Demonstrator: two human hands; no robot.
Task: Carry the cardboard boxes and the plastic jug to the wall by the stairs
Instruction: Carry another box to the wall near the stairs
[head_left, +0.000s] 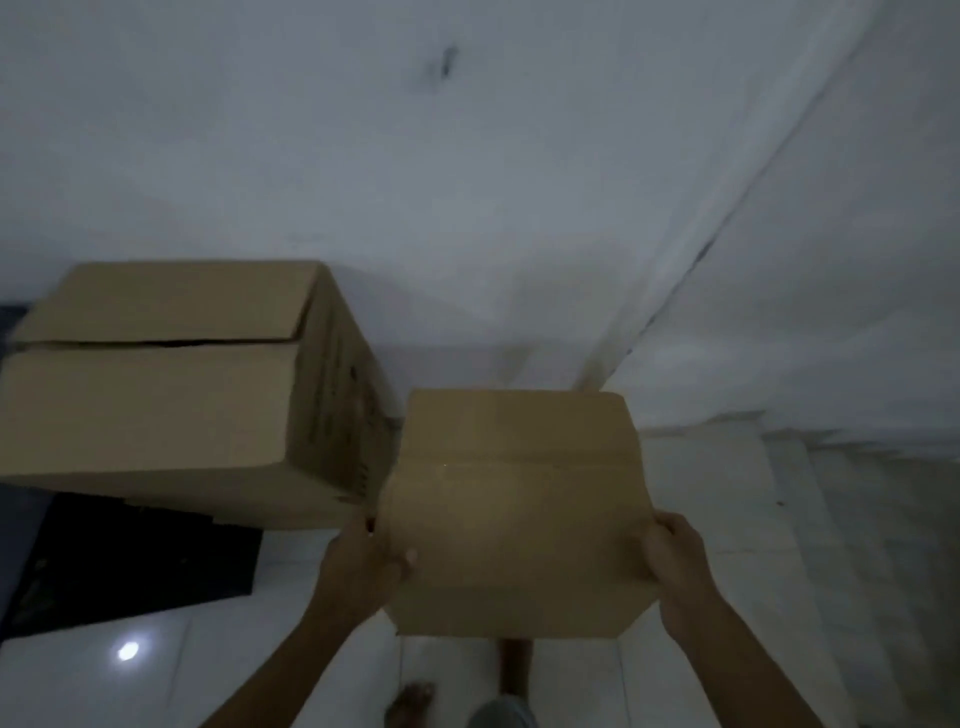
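Left hand grips the left side of the small box, thumb on top, fingers hidden behind the side. Right hand grips the right side, fingers curled over the near right corner. Both grips are grasping the small box, neither is released. The box is held up in the air in front of the body, top flaps closed, level or close to it. Bare feet show below it on the floor, so it is not set down yet.

Just left of the small box sits the big box, flaps closed with a dark gap along the seam. It looks parked against the wall, its right face very near the small box's left edge; can't tell if they touch. Under the big box's near left corner is a dark sheet on the floor; can't tell what it is.

Far right, pale steps run along the wall corner, so this looks like the drop-off spot by the stairs.

Progress, as a judgement: one box seems delivered, the second is in hand and about at the spot, just needs lowering beside the big one. No plastic jug in view anywhere, so it's likely left to fetch, or out of frame. Frame is dim and soft, small detail unreadable. Bright round glare on the near left floor tile.
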